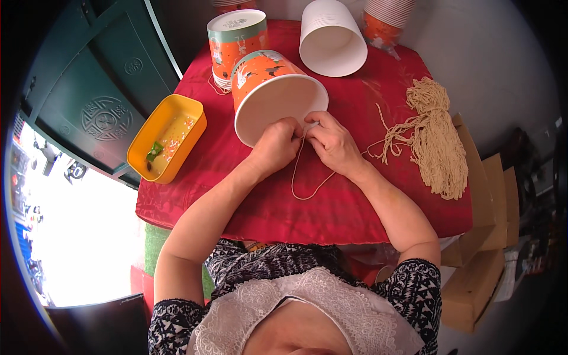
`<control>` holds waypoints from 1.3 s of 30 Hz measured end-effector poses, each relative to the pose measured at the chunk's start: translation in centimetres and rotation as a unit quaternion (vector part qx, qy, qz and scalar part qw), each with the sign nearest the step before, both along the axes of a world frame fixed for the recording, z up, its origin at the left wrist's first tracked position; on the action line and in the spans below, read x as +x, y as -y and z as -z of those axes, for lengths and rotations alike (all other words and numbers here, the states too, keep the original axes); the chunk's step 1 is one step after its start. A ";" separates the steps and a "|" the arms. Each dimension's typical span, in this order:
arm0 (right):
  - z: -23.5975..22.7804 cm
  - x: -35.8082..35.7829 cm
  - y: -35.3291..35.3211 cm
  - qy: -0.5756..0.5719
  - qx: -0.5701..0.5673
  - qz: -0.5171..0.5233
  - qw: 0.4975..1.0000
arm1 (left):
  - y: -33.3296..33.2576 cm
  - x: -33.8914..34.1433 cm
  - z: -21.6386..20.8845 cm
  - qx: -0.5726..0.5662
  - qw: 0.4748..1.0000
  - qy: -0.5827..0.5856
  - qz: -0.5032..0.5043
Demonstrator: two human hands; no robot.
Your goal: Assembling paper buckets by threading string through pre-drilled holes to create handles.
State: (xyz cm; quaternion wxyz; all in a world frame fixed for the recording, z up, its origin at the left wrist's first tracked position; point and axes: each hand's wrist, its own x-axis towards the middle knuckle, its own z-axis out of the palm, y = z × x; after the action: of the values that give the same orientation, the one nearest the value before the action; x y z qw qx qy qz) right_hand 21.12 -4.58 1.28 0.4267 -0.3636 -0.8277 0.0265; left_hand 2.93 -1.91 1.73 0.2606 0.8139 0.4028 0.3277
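Note:
An orange paper bucket [278, 94] with a green band and white inside lies on its side, its mouth toward me. At its near rim my left hand [278, 141] is closed in a pinch, fingertips on a thin beige string [294, 180]. Close beside it, my right hand [332, 142] is also pinched on the string at the rim. The string hangs in a loop below both hands and runs right under my right wrist. Whether it passes through a hole in the bucket is hidden by my fingers.
A bundle of beige strings [441, 136] lies at the right. Farther back stand an upturned orange bucket stack [236, 44], a white bucket [333, 38] on its side and more stacked buckets [384, 23]. A yellow tub [167, 139] sits left; cardboard boxes [473, 284] are beside the red-covered table [355, 219].

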 end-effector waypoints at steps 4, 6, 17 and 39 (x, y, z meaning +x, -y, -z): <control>0.1 0.0 -0.1 -0.009 -0.005 -0.002 1.000 | 0.2 0.4 -0.2 0.017 1.000 0.009 0.002; 0.0 -0.1 0.1 -0.016 -0.003 0.001 1.000 | 0.3 0.5 -0.4 0.029 0.999 -0.022 -0.008; -0.2 -1.8 2.4 0.020 -0.043 0.144 0.988 | -0.1 0.4 -0.1 0.009 0.998 0.047 -0.047; 0.6 -2.4 0.7 -0.223 -0.300 0.077 0.924 | -0.7 0.0 -0.4 -0.164 0.975 0.152 -0.012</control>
State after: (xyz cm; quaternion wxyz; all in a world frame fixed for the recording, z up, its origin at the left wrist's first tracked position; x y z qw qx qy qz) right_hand 18.74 -5.26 0.66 0.4721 -0.5215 -0.6342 0.3209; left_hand 2.95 -1.25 2.15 0.4448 0.6955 0.4167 0.3806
